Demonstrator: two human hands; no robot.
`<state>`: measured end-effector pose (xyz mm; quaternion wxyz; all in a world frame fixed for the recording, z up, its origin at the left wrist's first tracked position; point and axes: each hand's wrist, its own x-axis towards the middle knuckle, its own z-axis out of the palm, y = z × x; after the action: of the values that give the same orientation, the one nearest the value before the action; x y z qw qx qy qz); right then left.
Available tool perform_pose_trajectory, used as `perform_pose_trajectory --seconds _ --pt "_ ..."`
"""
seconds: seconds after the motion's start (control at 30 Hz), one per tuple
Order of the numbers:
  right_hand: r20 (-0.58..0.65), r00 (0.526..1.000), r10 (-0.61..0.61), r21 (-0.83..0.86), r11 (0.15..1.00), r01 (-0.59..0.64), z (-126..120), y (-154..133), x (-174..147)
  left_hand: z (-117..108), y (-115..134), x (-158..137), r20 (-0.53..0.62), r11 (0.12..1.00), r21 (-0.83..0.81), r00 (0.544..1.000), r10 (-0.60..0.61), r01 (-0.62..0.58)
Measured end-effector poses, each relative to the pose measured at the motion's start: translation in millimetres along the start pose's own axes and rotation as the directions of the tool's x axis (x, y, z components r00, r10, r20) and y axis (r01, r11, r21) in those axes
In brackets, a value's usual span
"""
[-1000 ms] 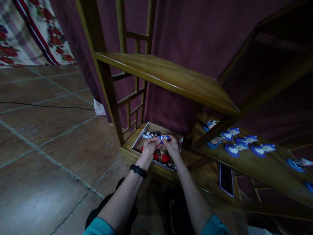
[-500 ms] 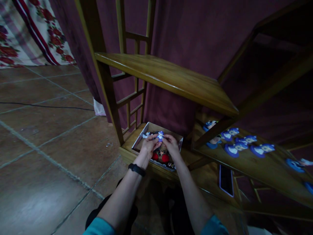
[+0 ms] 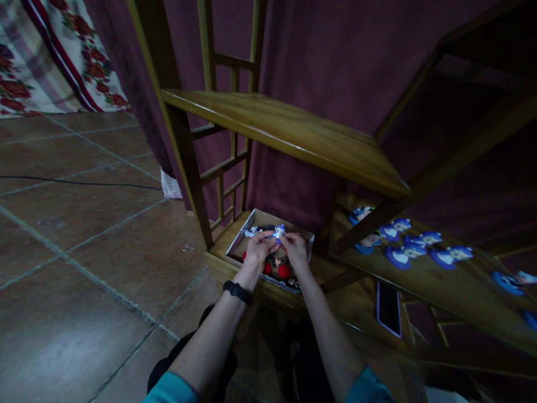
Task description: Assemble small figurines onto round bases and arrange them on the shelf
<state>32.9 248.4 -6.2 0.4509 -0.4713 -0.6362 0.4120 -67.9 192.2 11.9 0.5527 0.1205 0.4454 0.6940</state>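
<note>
Between my two hands is a small purple-and-white figurine (image 3: 279,231), held over a shallow cardboard box (image 3: 302,230). My left hand (image 3: 259,246) grips it from the left with closed fingers, and my right hand (image 3: 294,246) pinches it from the right. Its base is partly covered by my fingers. Inside the box, a white-and-dark figurine (image 3: 253,231) lies at the back left. Below my hands is a figurine with red parts (image 3: 283,271). More small dark pieces (image 3: 293,283) lie near the box's front edge.
A wooden shelf board (image 3: 277,123) juts out above the box, with a post (image 3: 184,162) at its left. Several purple-and-white figurines (image 3: 451,256) stand on the shelf at right. A phone (image 3: 389,309) lies on the lower board. A black cable (image 3: 84,182) crosses the tiled floor.
The figurine has moved slightly to the right and tilted a little, with my left hand shifting along with it. My right hand stays almost in place on it.
</note>
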Motion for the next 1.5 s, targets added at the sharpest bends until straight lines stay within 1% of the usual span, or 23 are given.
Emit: perform_pose_trajectory --seconds 0.17,0.27,0.37,0.53,0.63,0.8,0.97,1.13,1.37,1.5 --pt "-0.020 1.000 0.004 -0.015 1.000 -0.004 -0.1 -2.2 -2.9 4.9 -5.6 -3.0 -0.033 0.999 -0.007 0.998 0.054 -0.054" --pt "-0.011 1.000 0.008 -0.011 1.000 -0.008 0.5 -3.7 -4.7 5.3 -6.0 -3.1 -0.044 0.999 -0.002 0.998 0.054 -0.054" --pt "0.028 1.000 0.002 0.015 1.000 -0.002 2.6 -2.8 -6.8 2.5 -2.3 -0.9 -0.044 0.999 -0.030 0.999 0.022 -0.023" --pt "0.073 0.997 0.039 0.085 0.995 -0.046 5.7 4.0 -7.9 -5.7 4.5 4.8 -0.044 0.995 -0.071 0.996 -0.076 0.072" --pt "0.093 0.995 0.017 0.092 0.995 -0.026 5.4 5.1 -7.8 -10.0 6.8 6.8 -0.028 0.992 -0.051 0.993 -0.114 0.113" --pt "0.122 0.992 -0.017 0.131 0.991 0.001 7.0 0.2 -10.2 -12.8 13.3 6.8 0.018 0.989 -0.039 0.990 -0.143 0.144" --pt "0.137 0.991 -0.012 0.153 0.988 -0.009 8.6 -5.9 -12.4 -12.4 18.9 5.8 0.035 0.992 -0.067 0.994 -0.104 0.106" --pt "0.147 0.989 0.009 0.154 0.988 -0.032 4.9 -14.3 -14.9 -11.2 20.9 4.7 0.045 0.995 -0.056 0.996 -0.078 0.081" --pt "0.127 0.991 -0.038 0.123 0.992 0.022 2.8 -15.6 -14.0 -9.2 20.8 2.5 0.119 1.000 -0.011 0.993 0.010 -0.009" --pt "0.161 0.982 -0.095 0.075 0.994 0.083 0.7 -18.1 -15.5 -9.3 20.5 1.9 0.141 0.999 0.021 0.989 0.038 -0.042"
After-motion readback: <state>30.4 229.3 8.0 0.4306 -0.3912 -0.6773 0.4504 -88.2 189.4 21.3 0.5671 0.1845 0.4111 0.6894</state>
